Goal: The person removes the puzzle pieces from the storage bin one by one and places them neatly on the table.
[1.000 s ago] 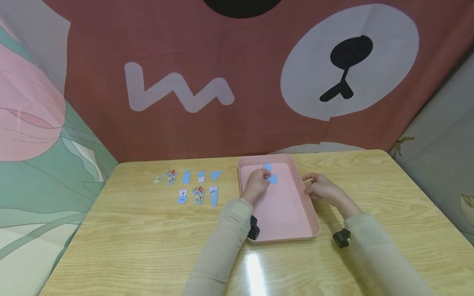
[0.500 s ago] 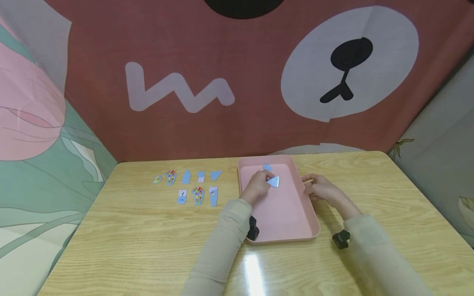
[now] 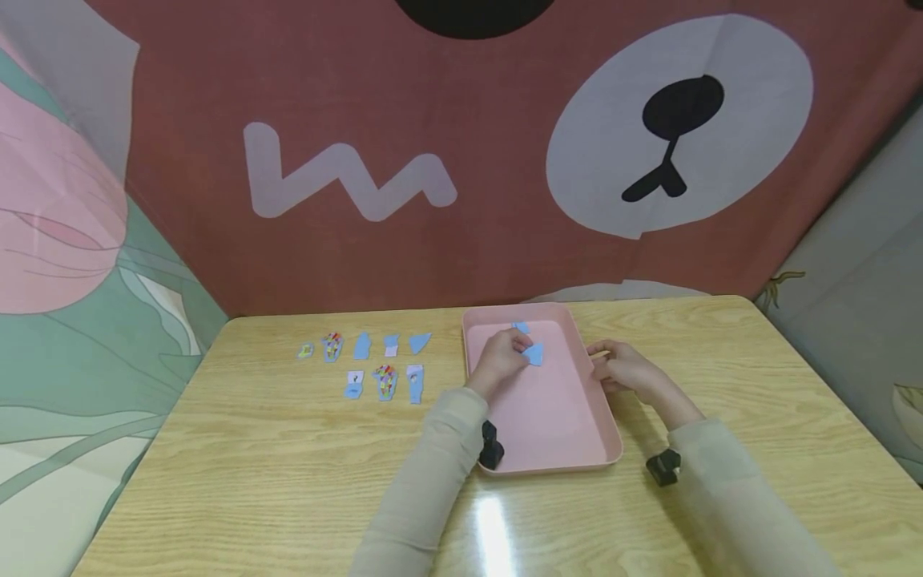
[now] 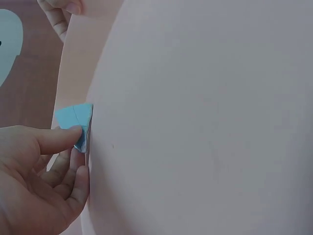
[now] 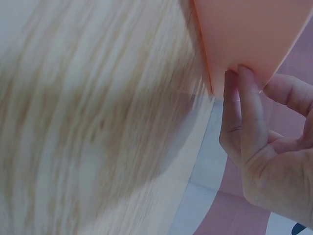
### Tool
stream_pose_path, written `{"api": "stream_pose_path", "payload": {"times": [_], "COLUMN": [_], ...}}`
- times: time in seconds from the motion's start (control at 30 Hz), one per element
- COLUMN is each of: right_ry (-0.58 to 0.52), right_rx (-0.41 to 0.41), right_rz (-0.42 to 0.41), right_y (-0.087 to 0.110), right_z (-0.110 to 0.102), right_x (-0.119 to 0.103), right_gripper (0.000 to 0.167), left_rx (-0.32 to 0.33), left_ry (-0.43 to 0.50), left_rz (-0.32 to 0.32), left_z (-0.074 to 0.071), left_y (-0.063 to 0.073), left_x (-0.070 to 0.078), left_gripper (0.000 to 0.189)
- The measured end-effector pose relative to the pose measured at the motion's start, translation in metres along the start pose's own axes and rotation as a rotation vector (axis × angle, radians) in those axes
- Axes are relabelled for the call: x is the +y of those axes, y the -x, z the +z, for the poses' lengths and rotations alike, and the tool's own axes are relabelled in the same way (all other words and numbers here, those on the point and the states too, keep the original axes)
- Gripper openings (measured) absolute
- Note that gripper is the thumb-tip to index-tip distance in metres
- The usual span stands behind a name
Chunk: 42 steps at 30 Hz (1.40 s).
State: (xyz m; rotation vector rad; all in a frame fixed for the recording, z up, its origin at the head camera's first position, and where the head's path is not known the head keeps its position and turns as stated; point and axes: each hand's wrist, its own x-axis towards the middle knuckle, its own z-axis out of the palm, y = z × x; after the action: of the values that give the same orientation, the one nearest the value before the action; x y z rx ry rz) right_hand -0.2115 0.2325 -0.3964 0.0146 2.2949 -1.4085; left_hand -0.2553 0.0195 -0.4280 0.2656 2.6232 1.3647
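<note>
In the head view my left hand (image 3: 497, 362) is over the far part of a pink tray (image 3: 555, 429). Between its thumb and fingers it pinches a flat blue puzzle piece (image 3: 534, 354); the left wrist view shows the same piece (image 4: 76, 115) with a thin line across its face. Another blue piece (image 3: 521, 327) lies behind it by the tray's far wall, partly hidden. My right hand (image 3: 626, 367) holds the tray's right side. In the right wrist view two fingertips (image 5: 246, 71) press the outer wall, while another finger reaches the rim.
Left of the tray, several small pieces lie in two rows on the wooden table (image 3: 288, 481): plain blue ones like the triangular piece (image 3: 420, 342), and multicoloured ones such as the spotted piece (image 3: 385, 382). A printed cloth (image 3: 360, 264) hangs behind the table.
The blue piece in my left hand was turned, showing a shiny face half a second ago, and now shows matte blue again. My right hand stays at the tray's side.
</note>
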Motion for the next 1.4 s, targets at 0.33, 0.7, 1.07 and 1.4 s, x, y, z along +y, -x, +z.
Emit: {"api": "stream_pose_path", "payload": {"times": [0.33,0.7,1.07,1.4], "right_ry": [0.001,0.039,0.052,-0.007], "right_rx": [0.005,0.038,0.044,0.056], "right_rz": [-0.011,0.002,0.027,-0.021], "right_y": [0.0,0.002,0.006,0.004], "right_z": [0.001,0.003,0.003,0.007], "right_x": [0.0,-0.001,-0.005,-0.002], "right_gripper": [0.058,0.058,0.057,0.051], "left_rx": [-0.044,-0.1,-0.07,-0.054], "left_ry": [0.245,0.467,0.597,0.585], "left_rz": [-0.062,-0.099,-0.13,-0.147], "left_z": [-0.003,-0.018,-0.048,-0.084], "left_y": [0.002,0.01,0.018,0.037], "left_x": [0.005,0.021,0.018,-0.006], "left_gripper": [0.027,0.036,0.04,0.042]}}
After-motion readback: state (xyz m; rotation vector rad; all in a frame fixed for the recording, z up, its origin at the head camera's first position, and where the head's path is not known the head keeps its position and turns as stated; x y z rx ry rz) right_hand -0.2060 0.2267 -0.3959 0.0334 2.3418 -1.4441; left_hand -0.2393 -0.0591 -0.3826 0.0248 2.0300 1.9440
